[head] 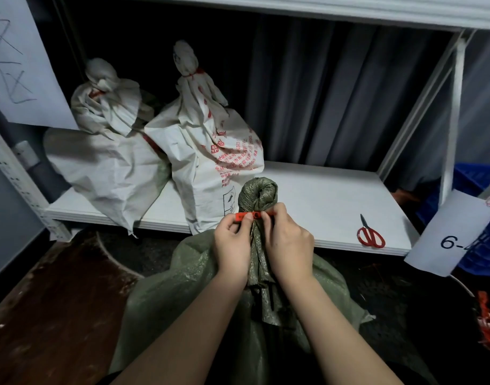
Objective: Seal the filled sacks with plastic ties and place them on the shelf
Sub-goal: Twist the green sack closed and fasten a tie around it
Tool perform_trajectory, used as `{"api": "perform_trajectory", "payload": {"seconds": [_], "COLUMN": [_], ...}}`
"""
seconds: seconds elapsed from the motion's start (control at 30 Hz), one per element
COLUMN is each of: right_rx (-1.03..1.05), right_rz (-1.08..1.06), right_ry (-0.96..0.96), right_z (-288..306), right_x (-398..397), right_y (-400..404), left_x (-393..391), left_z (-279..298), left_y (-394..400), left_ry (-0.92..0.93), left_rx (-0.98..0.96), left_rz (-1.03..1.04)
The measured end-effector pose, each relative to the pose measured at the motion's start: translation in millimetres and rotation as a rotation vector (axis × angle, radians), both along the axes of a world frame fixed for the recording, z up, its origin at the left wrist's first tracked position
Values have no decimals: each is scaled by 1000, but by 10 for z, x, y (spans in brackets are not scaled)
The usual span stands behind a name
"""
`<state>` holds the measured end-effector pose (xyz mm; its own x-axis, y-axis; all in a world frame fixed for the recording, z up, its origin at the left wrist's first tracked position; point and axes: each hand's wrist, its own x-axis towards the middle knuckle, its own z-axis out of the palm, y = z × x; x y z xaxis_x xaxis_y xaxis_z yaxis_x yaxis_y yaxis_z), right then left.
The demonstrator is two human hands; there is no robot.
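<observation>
Cinching the red plastic tie [253, 215] tight under the rolled neck of the green woven sack [199, 287] on the floor before the shelf [321, 207], left hand [231, 243] and right hand [289, 240] each pinching an end, minding two tied white sacks [166, 140] and red scissors [370, 234] on the board

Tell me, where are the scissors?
The scissors lie on the shelf, near its front right corner, to the right of the green sack and the hands.
</observation>
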<state>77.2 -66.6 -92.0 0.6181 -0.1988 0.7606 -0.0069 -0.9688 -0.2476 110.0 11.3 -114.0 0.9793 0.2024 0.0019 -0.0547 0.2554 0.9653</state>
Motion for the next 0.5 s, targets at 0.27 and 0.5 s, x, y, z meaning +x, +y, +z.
{"api": "perform_trajectory", "payload": {"seconds": [0.27, 0.5], "right_rx": [155, 176], "right_rz": [106, 129], "right_ry": [31, 79], "right_z": [-86, -111], "right_x": [3, 9], "right_y": [11, -32], "left_x": [-66, -77], "left_z": [81, 4], "left_y": [-46, -43], "left_ry": [-45, -99], "left_rx": [10, 230], "left_rz": [24, 65]}}
